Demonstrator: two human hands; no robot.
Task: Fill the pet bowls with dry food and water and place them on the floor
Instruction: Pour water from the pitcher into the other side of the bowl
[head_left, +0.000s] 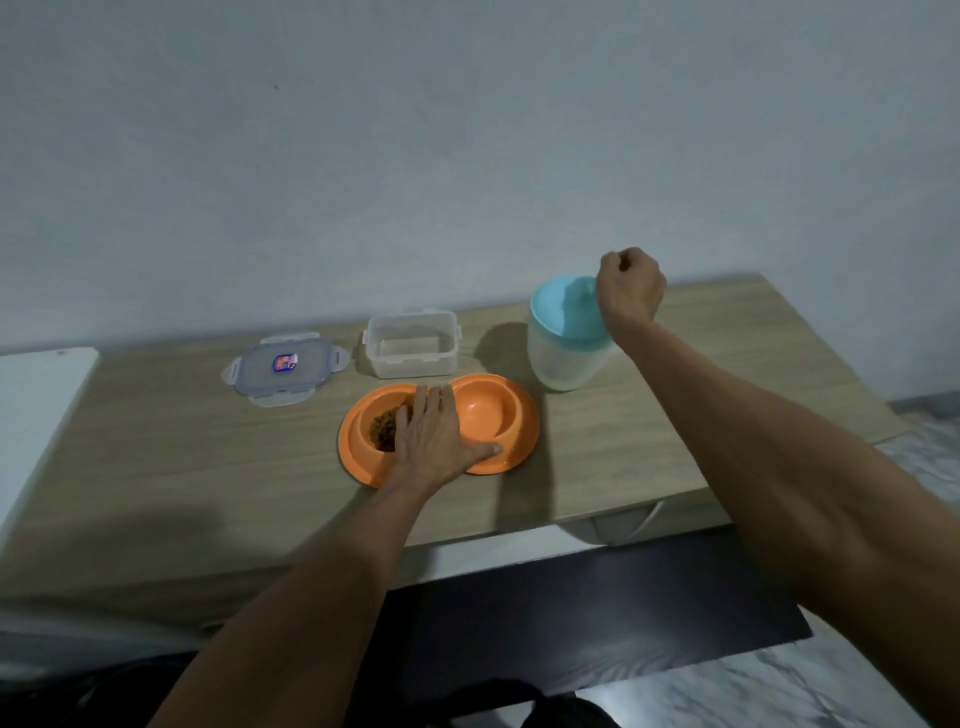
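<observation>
orange double bowl (511, 441): flat on table (156, 441) | kibble (382, 434): left well | jug (566, 358): upright

Wooden table (156, 457) by a pale wall (415, 156); below, perhaps a bag (545, 709).

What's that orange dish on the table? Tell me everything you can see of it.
The bowl is an orange double dish, plastic by its look, with two round wells joined in a figure-eight and a wide sloping rim. It sits flat on the wooden table. The left well holds brown kibble; the right well looks empty. The left hand rests flat across its middle, fingers straight.
</observation>
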